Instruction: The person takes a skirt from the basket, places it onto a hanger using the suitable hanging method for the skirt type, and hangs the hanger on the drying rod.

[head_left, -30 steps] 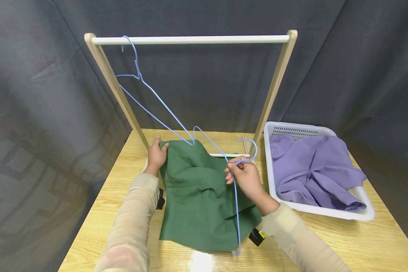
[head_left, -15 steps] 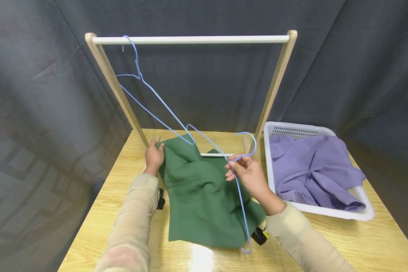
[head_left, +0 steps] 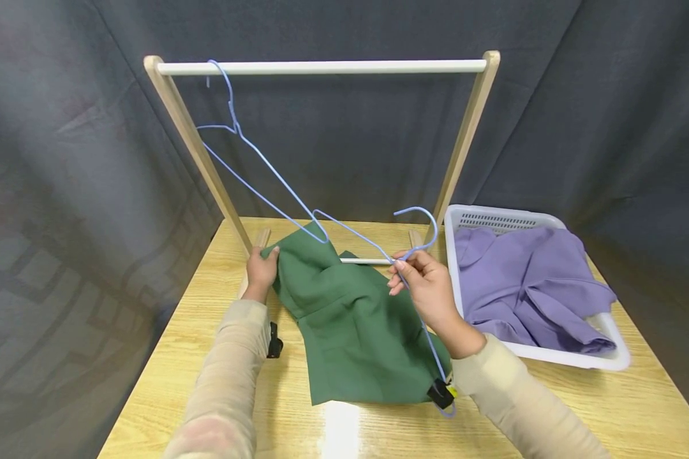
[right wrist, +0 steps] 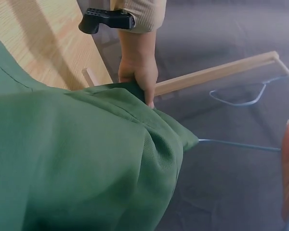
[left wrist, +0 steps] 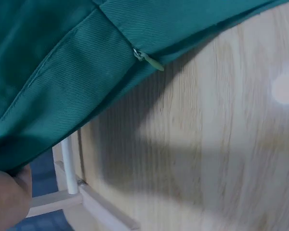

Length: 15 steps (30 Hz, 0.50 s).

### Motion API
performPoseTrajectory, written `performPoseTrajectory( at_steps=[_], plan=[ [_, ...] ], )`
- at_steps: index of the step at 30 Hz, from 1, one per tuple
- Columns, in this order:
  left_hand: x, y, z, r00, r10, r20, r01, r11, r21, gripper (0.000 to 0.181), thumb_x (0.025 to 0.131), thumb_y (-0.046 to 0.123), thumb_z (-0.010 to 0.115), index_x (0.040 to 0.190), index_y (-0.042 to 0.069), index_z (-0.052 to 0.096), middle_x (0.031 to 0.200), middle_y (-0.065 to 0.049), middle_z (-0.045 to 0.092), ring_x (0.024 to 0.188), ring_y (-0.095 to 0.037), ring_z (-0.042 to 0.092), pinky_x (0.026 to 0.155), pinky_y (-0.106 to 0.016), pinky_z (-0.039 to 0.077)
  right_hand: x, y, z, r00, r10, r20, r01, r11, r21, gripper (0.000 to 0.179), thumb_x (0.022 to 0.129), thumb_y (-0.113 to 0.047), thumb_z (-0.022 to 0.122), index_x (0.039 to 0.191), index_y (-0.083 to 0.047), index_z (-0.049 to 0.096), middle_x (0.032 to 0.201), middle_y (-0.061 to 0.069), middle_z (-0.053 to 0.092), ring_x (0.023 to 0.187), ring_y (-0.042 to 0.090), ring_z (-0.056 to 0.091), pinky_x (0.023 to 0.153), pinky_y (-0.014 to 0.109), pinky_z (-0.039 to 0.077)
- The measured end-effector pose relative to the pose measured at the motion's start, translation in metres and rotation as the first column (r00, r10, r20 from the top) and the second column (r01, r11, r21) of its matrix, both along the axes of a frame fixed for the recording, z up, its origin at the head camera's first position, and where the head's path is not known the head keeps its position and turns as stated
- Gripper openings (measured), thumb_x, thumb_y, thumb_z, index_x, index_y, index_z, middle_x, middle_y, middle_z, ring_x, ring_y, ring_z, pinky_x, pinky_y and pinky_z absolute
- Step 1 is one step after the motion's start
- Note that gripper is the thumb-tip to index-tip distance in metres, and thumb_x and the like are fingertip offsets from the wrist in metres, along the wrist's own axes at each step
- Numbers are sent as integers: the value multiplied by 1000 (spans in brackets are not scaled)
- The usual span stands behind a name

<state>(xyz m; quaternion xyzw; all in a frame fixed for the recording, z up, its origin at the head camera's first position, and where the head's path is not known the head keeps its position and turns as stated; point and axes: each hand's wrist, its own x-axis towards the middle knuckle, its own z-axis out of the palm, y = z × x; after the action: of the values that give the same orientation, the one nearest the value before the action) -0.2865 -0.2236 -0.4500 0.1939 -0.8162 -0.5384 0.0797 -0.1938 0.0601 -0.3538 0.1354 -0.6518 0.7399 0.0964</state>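
My left hand (head_left: 262, 273) grips the upper left corner of a green garment (head_left: 356, 325), thumb on top of the cloth. A small zip pull (left wrist: 149, 61) hangs at its seam in the left wrist view. With thumb and fingers my right hand (head_left: 427, 290) pinches a blue wire hanger (head_left: 435, 227) just below its hook. One hanger arm reaches left to the garment's top; in the right wrist view the wire meets a pointed corner of the cloth. The other arm slopes down over the garment, its tip partly behind a black wrist device (head_left: 441, 393).
A rack with wooden posts (head_left: 467, 134) and a white rail (head_left: 333, 67) stands behind the garment. Another blue hanger (head_left: 275, 175) hangs at the rail's left end. To the right, a white basket (head_left: 459, 280) holds purple cloth (head_left: 528, 287). All stands on a wooden table (head_left: 195, 331).
My right hand has moved right and slightly up with the hanger, whose lower tip swung right. The garment's lower part shifted right too. My left hand moved slightly left, still gripping the corner.
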Motion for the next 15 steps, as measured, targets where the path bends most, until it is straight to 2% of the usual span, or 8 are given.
performPoseTrajectory(
  at_steps=[3,6,8,10,12,13,15],
  plan=[
    [4,0,-1,999,14,42,-21,987,160,52,87,31,48,123,-4,34,123,-22,36,110,-32,37,91,-39,31,0,0,3,1000,-14,-10,14,1000,19,11,83,13,43,90,20,47,68,8,56,51,9,53,43,23,46],
    [8,2,-4,997,1,81,-26,953,301,65,86,37,48,131,-2,24,131,-21,27,116,-32,31,95,-38,28,1,0,5,999,-25,-26,25,999,30,9,83,13,44,88,19,49,69,14,55,50,9,52,40,23,44],
    [12,5,-3,995,-10,102,-29,927,374,63,86,39,47,130,-1,26,127,-19,33,110,-28,38,92,-35,32,1,0,8,999,-26,-44,28,999,37,9,83,12,44,87,19,50,68,13,55,49,9,51,39,22,43],
    [16,9,-3,993,-16,114,-38,890,454,55,87,39,46,125,2,32,113,-15,43,94,-21,48,82,-30,39,2,1,10,998,-29,-62,32,999,42,8,83,12,45,85,18,50,68,10,55,48,9,50,38,21,41],
    [20,14,-1,993,-29,113,-38,835,549,38,89,34,44,113,5,40,92,-5,50,72,-12,49,69,-25,41,2,1,12,997,-33,-77,36,998,46,8,82,12,46,84,18,50,67,5,55,47,9,50,37,20,40],
    [22,15,-2,994,-37,99,-30,799,601,32,89,33,44,109,7,42,85,-1,51,67,-9,49,67,-24,42,2,1,14,996,-33,-83,37,998,44,8,82,12,46,84,18,50,67,4,56,47,9,49,37,20,40],
    [21,17,-10,996,-60,68,-5,713,701,22,90,29,43,102,11,42,78,4,52,64,-6,51,65,-23,43,2,2,16,995,-32,-93,36,999,39,8,82,13,46,84,19,49,66,4,56,47,9,49,37,19,39]
  ],
)
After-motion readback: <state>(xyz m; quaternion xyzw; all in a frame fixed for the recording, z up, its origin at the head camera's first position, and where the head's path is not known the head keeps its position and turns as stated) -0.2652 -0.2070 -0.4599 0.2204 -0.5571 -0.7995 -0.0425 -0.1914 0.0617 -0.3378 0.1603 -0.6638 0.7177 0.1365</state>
